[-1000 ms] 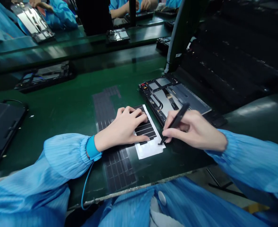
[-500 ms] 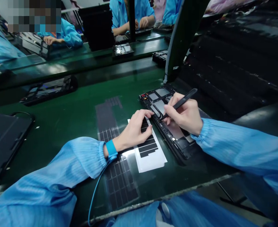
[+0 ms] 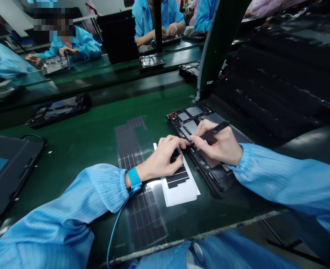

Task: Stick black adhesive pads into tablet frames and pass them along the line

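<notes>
An opened tablet-like device (image 3: 218, 173), its inner parts exposed, lies in front of me on the green bench. Over it, my right hand (image 3: 219, 144) is closed around black tweezers (image 3: 216, 130), whose tips are hidden behind the fingers. My left hand (image 3: 167, 157) rests on a white sheet (image 3: 180, 196) carrying rows of black adhesive strips (image 3: 177, 178). Its index finger stretches to the device's near-left edge, close to the right fingertips, and its thumb stands apart. A blue wrist strap (image 3: 134, 177) with a cord circles the left wrist.
Clear film with dark rectangles (image 3: 146, 220) lies left of the white sheet. Another dark device (image 3: 8, 172) is at far left, and one more (image 3: 60, 110) lies behind. Black stacked trays (image 3: 283, 82) rise at right. Co-workers in blue sit across the bench.
My left index finger has reached further right, onto the device's edge. The right hand has lowered the tweezers to a flatter angle. The view has shifted slightly.
</notes>
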Tool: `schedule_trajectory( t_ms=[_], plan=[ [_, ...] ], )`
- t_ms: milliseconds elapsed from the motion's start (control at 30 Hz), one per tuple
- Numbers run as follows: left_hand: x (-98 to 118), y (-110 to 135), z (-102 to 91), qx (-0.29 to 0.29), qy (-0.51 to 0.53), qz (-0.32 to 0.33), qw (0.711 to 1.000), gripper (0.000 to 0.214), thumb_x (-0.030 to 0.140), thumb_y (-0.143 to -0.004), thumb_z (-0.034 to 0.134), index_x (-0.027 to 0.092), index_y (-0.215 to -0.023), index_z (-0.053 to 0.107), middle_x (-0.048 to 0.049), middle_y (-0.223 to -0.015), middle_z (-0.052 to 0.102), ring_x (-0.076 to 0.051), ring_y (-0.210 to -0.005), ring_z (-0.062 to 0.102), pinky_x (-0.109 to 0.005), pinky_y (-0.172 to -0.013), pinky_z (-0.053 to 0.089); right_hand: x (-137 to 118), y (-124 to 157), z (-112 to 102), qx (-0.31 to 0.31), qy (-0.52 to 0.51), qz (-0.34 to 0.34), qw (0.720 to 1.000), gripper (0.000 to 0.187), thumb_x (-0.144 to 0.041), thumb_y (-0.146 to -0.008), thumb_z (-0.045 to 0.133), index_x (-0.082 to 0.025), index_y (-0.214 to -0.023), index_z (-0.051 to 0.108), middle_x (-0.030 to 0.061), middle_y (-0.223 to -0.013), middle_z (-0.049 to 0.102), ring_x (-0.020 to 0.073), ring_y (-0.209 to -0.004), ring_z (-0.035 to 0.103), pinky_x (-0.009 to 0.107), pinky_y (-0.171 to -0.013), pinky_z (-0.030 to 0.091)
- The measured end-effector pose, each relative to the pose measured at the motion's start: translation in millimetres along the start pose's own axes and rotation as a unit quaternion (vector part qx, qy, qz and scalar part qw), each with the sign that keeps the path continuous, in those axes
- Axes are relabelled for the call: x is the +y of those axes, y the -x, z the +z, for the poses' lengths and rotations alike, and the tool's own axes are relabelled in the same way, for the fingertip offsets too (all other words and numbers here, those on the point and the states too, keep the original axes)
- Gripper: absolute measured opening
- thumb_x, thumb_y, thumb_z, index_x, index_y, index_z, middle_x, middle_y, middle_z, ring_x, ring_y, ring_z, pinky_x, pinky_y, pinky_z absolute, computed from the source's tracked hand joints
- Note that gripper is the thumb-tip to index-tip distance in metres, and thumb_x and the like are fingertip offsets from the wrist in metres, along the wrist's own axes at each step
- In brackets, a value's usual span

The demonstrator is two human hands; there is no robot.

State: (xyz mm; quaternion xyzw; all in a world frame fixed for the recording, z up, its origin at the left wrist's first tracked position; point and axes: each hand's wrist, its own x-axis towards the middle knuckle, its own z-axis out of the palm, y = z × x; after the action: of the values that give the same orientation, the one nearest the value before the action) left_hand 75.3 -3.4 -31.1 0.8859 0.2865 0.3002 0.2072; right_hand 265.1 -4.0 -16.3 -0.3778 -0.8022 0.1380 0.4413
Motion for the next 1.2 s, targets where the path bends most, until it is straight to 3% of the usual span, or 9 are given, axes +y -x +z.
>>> schedule_trajectory(
  t_ms=[100,233,300,400,500,633,700,867,1200],
  plan=[
    [3.2,-0.2,1.0,-0.028,-0.062,0.007,0.998,0.016,0.008,-0.076,0.044,0.018,-0.089,0.045,-0.0027,-0.093,0.061,-0.015,-0.09,0.053,-0.03,-0.079,0.037,1.4,4.0,-0.8,0.035,-0.001,-0.03,0.999,0.018,-0.019,-0.077,0.059,-0.019,-0.064,0.047,-0.0002,-0.061,0.053,0.0116,-0.056,0.054,0.026,-0.053,0.044],
    [23.4,0.2,8.3,-0.089,-0.253,0.088,0.959,0.015,0.008,-0.079,0.039,0.014,-0.089,0.049,-0.0092,-0.099,0.061,-0.021,-0.092,0.051,-0.035,-0.076,0.036,5.8,-14.4,-5.7,0.173,-0.051,0.052,0.982,0.018,-0.025,-0.079,0.06,-0.018,-0.069,0.048,-0.0008,-0.066,0.053,0.0106,-0.053,0.057,0.024,-0.048,0.046],
    [32.0,-0.2,9.3,-0.105,-0.305,0.125,0.938,0.016,0.01,-0.082,0.038,0.011,-0.092,0.051,-0.0138,-0.104,0.059,-0.023,-0.092,0.051,-0.036,-0.075,0.037,6.3,-37.3,-3.9,0.123,-0.047,0.078,0.988,0.016,-0.027,-0.078,0.062,-0.017,-0.071,0.051,-0.001,-0.066,0.055,0.0113,-0.055,0.059,0.024,-0.05,0.048],
    [26.4,2.0,-2.3,-0.103,-0.258,0.09,0.956,0.017,0.012,-0.084,0.038,0.012,-0.092,0.052,-0.0107,-0.099,0.061,-0.02,-0.087,0.053,-0.033,-0.074,0.041,5.5,-77.1,16.0,-0.016,-0.009,0.084,0.996,0.009,-0.022,-0.076,0.063,-0.015,-0.073,0.057,0.0005,-0.065,0.059,0.0132,-0.061,0.059,0.027,-0.06,0.05],
    [-3.6,12.0,-28.2,0.004,-0.194,-0.021,0.981,0.013,0.014,-0.083,0.04,0.015,-0.091,0.051,-0.0071,-0.095,0.062,-0.018,-0.089,0.053,-0.031,-0.08,0.044,7.9,-108.0,54.6,-0.119,-0.073,0.17,0.976,0.01,-0.022,-0.079,0.06,-0.014,-0.074,0.057,0.003,-0.067,0.061,0.0138,-0.062,0.06,0.027,-0.062,0.052],
    [-51.7,30.3,-59.9,0.148,-0.172,-0.172,0.959,0.014,0.026,-0.082,0.051,0.017,-0.093,0.048,-0.0082,-0.11,0.06,-0.02,-0.101,0.051,-0.035,-0.09,0.042,18.0,-126.4,101.8,-0.145,-0.169,0.259,0.94,0.015,-0.024,-0.085,0.053,-0.014,-0.075,0.048,0.0058,-0.075,0.061,0.0128,-0.062,0.062,0.024,-0.056,0.053],
    [-67.5,35.4,-66.2,0.14,-0.156,-0.204,0.956,0.024,0.034,-0.081,0.054,0.017,-0.098,0.048,-0.0086,-0.116,0.058,-0.02,-0.104,0.051,-0.036,-0.091,0.042,23.1,-127.8,112.7,-0.129,-0.159,0.249,0.947,0.015,-0.024,-0.085,0.051,-0.015,-0.076,0.046,0.0063,-0.079,0.061,0.0118,-0.062,0.062,0.023,-0.056,0.052],
    [-80.2,34.9,-63.5,0.024,-0.182,-0.206,0.961,0.043,0.049,-0.078,0.056,0.021,-0.11,0.05,-0.0062,-0.121,0.056,-0.025,-0.115,0.044,-0.047,-0.099,0.032,29.6,-123.6,111.8,-0.132,-0.129,0.211,0.96,0.017,-0.027,-0.083,0.056,-0.015,-0.074,0.048,0.0029,-0.068,0.061,0.0115,-0.058,0.062,0.021,-0.058,0.049],
    [-73.1,32.7,-64.5,-0.012,-0.221,-0.221,0.95,0.051,0.053,-0.081,0.049,0.023,-0.122,0.047,-0.0071,-0.126,0.054,-0.027,-0.116,0.042,-0.05,-0.093,0.03,30.3,-122.8,107.7,-0.133,-0.095,0.199,0.966,0.017,-0.029,-0.083,0.053,-0.015,-0.075,0.049,0.0027,-0.062,0.063,0.0134,-0.06,0.064,0.023,-0.064,0.047]
  ],
)
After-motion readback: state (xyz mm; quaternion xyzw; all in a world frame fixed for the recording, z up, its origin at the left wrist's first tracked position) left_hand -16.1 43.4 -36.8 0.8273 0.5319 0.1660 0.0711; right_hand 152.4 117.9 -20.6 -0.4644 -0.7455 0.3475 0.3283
